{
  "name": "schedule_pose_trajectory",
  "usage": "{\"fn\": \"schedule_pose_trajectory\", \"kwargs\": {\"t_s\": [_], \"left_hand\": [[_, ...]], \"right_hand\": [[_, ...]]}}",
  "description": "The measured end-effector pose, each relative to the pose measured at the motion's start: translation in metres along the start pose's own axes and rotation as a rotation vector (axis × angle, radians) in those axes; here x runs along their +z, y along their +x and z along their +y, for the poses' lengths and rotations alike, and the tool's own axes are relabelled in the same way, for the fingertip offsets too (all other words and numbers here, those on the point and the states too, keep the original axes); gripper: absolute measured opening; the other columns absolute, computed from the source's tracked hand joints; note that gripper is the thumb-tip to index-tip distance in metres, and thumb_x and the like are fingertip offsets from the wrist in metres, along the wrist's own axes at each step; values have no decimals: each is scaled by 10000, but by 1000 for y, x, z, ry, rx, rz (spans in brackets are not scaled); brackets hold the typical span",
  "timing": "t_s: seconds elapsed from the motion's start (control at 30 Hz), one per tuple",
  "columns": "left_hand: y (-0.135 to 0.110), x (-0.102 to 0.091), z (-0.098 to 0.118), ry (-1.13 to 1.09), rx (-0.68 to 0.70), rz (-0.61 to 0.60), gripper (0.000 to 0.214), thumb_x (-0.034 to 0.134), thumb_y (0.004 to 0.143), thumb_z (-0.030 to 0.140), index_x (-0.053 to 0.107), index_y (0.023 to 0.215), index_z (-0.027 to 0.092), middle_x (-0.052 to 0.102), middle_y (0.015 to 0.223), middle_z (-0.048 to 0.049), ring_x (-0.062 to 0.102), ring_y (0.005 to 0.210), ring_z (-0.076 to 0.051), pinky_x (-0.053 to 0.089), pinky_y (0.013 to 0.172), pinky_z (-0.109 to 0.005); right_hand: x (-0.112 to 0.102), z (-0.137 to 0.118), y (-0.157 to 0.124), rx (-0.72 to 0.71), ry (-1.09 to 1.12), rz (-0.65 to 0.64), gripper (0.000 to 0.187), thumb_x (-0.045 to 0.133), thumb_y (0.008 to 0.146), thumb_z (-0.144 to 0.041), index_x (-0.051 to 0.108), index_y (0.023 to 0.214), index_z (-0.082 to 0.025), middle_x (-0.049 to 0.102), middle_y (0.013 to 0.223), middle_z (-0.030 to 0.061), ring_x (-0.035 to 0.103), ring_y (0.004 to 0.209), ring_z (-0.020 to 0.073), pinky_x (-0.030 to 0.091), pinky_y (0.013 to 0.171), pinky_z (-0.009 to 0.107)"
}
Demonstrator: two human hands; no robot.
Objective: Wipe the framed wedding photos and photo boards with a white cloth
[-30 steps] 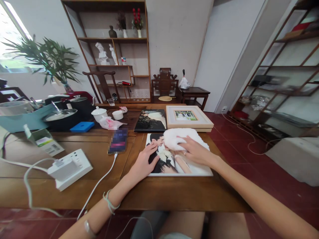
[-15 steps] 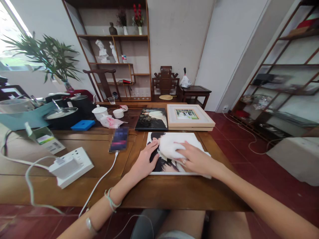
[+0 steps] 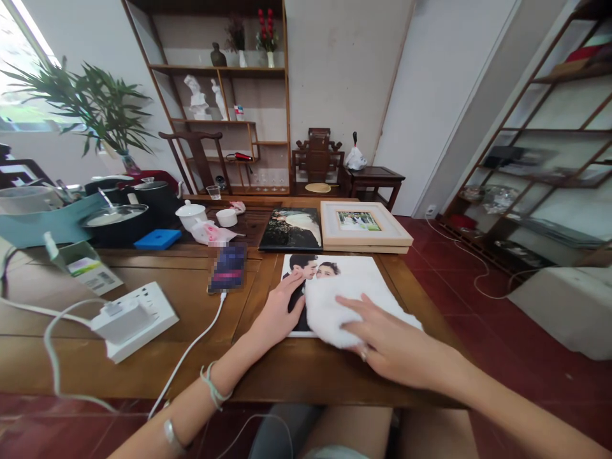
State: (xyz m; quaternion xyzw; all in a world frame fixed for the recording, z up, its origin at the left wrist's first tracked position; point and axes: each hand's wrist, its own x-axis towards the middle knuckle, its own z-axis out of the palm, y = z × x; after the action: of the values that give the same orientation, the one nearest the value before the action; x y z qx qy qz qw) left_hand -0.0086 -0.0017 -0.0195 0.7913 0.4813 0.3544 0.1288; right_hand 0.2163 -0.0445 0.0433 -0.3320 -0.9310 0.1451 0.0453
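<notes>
A white-backed photo panel (image 3: pixel 356 262) showing a couple lies flat near the table's front edge. My left hand (image 3: pixel 282 305) rests on its left side, fingers stretched out and holding nothing. A fluffy white cloth (image 3: pixel 325 312) covers the lower middle and right of the panel and hangs a little over its front edge. My right hand (image 3: pixel 382 331) presses on this cloth, its fingers on top and a ring on one finger; the thumb is hidden.
Behind the panel lie a dark photo panel (image 3: pixel 291 229) and a light wooden picture frame (image 3: pixel 366 237). To the left are a phone (image 3: pixel 228 268) on a white cable, a power strip (image 3: pixel 141 322), an opened small box (image 3: pixel 86 268), a blue box (image 3: pixel 157 240) and a dark pot (image 3: pixel 115 226).
My right hand and the white cloth have slid toward me and slightly right over the panel, uncovering the second printed face. My left hand has stayed in place.
</notes>
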Motion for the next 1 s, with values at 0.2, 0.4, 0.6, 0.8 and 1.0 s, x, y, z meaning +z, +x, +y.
{"fn": "schedule_pose_trajectory", "kwargs": {"t_s": [0.2,0.4,0.6,0.8,1.0], "left_hand": [[-1,0,1,-8,-6,9,398,468,816,191,533,1206,145,515,1301,-117,434,1242,-234,332,1055,-437],[1,-2,0,-27,-8,4,395,445,827,184,535,1208,131,521,1296,-113,444,1235,-214,320,1063,-417],[2,-2,-8,-63,-79,63,401,388,832,148,544,1202,147,498,1321,-93,445,1235,-205,321,1063,-414],[1,1,-11,-23,-45,45,422,379,829,135,529,1223,148,490,1329,-93,428,1248,-204,318,1067,-403],[1,1,-10,23,-77,24,410,358,842,147,537,1207,92,485,1328,-128,433,1244,-214,320,1066,-404]], "right_hand": [[-7,-10,-17,22,64,-57,321,451,777,-103,599,1048,-192,462,1327,116,260,1314,223,189,1078,450],[-7,36,45,23,-11,134,332,394,843,-137,571,1121,-178,548,1206,106,423,1165,263,273,1005,473],[-3,50,83,63,-78,196,370,389,807,-104,570,1126,-157,526,1224,146,382,1200,290,255,984,530],[5,3,34,24,-55,76,360,436,765,-120,592,1088,-156,471,1286,189,271,1295,298,193,1018,563],[4,-14,-9,19,47,13,340,451,747,-100,606,1032,-201,468,1321,108,263,1308,223,152,1074,473]]}}
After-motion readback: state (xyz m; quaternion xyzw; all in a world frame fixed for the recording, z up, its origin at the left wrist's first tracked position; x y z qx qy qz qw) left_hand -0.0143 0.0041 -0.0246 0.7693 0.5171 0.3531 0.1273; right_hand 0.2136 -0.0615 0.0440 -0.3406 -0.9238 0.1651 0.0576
